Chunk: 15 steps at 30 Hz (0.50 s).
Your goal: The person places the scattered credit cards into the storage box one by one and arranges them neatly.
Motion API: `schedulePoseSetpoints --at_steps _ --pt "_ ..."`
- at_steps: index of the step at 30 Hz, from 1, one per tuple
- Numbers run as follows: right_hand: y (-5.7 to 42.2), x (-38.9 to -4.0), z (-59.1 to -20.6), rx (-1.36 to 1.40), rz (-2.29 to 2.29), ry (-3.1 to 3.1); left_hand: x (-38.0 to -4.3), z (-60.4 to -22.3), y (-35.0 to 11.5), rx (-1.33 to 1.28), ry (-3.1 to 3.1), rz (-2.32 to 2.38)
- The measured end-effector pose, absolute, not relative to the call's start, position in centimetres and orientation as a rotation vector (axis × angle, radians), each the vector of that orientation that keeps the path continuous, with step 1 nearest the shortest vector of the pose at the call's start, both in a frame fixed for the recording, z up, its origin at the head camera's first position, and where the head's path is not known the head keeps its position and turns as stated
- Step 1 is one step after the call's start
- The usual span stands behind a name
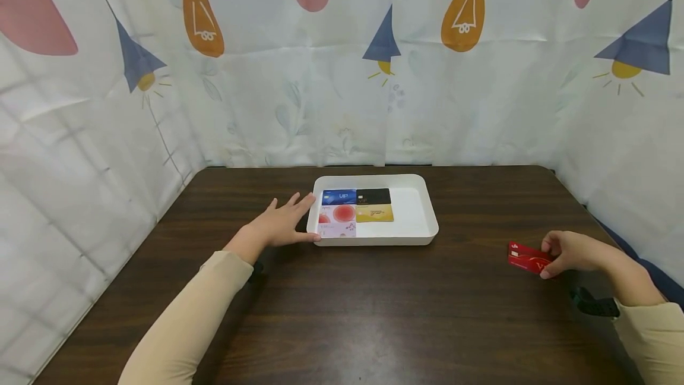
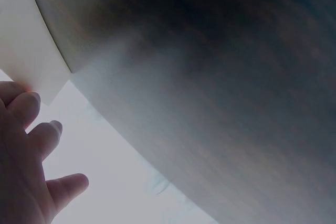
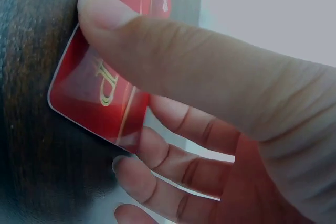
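My right hand [image 1: 578, 252] pinches a red card [image 1: 526, 257] between thumb and fingers, over the right part of the table. The thumb lies across the card's printed face in the right wrist view, beside gold lettering. My left hand [image 1: 280, 223] has its fingers spread, with fingertips and thumb at the left edge of a white tray [image 1: 414, 240]. Several cards lie in the tray's left and middle part: a blue card [image 1: 339, 196], a black card [image 1: 374, 196], a gold card [image 1: 375, 213], a pink card with red circles [image 1: 329, 212] and a lilac card [image 1: 336, 230].
The dark wooden table [image 1: 374, 308] carries the tray near its far edge. A white curtain [image 1: 342, 106] printed with lamps and bulbs hangs behind the table and along its sides. A dark strap [image 1: 593, 303] sits at the right wrist.
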State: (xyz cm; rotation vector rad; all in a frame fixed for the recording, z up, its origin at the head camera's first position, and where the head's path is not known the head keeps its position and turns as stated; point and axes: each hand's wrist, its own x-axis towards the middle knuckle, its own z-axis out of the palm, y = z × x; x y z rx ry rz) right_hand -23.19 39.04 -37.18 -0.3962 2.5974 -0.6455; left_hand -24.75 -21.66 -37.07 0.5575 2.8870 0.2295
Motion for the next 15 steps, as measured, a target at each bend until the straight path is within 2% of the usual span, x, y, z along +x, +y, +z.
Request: schedulePoseSetpoints --at_steps 15 --pt "40.02 -23.17 -37.33 -0.291 -0.878 2.54 -24.73 -36.95 -21.64 0.561 2.885 0.214"
